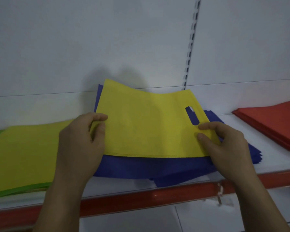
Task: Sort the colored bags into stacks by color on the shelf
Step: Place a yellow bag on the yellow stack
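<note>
With our left hand (81,139) and right hand (224,144) pinching the yellow bag (146,124) at its side edges above the blue stack (140,168), we could drag a blue one along underneath.

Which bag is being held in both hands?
The yellow bag over the blue stack, pinched by left hand and right hand; others lie untouched.
</note>
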Tool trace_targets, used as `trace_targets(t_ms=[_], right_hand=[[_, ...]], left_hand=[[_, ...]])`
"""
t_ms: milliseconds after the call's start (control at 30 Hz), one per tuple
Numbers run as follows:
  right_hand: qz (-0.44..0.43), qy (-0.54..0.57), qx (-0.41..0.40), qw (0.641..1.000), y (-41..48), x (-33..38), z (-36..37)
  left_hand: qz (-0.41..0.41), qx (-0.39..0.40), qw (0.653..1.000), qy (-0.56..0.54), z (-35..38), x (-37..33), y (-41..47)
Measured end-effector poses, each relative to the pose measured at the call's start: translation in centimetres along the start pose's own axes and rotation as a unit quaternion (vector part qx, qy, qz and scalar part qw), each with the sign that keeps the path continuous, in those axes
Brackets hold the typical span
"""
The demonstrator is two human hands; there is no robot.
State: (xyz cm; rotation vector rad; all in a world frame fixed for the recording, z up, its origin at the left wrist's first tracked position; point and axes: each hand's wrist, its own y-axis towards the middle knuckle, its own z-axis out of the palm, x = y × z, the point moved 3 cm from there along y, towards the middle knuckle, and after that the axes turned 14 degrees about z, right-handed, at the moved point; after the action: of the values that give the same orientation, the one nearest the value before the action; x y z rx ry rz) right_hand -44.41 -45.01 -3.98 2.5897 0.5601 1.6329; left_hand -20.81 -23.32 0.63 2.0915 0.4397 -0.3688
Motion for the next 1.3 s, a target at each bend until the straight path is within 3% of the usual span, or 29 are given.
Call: trace_targets(t_ms=[167,400,767,1000,1300], right_hand=[[0.002,-0.05,-0.03,0.998,3.3,-3.4,-4.0],[-0.018,-0.074,-0.028,0.997,4.7,-5.1,-4.9],[0.001,-0.048,-0.059,0.997,3.7,-5.2,-5.5],[0.014,0.003,-0.107,0.994,2.9,-6.3,-7.9],[0.072,-0.018,-0.191,0.979,1.7,-11.4,-18.6]], left_hand=[[-0.027,0.091,0.994,-0.055,5.7,-2.8,-1.1],[-0.07,0.1,0.992,-0.035,9.3,-3.5,-1.4],[-0.065,0.109,0.991,0.048,9.1,-3.7,-1.3],[-0.017,0.07,0.996,-0.05,9.7,-6.6,0.0],[0.082,0.139,0.976,-0.145,17.7,-16.6,0.1]])
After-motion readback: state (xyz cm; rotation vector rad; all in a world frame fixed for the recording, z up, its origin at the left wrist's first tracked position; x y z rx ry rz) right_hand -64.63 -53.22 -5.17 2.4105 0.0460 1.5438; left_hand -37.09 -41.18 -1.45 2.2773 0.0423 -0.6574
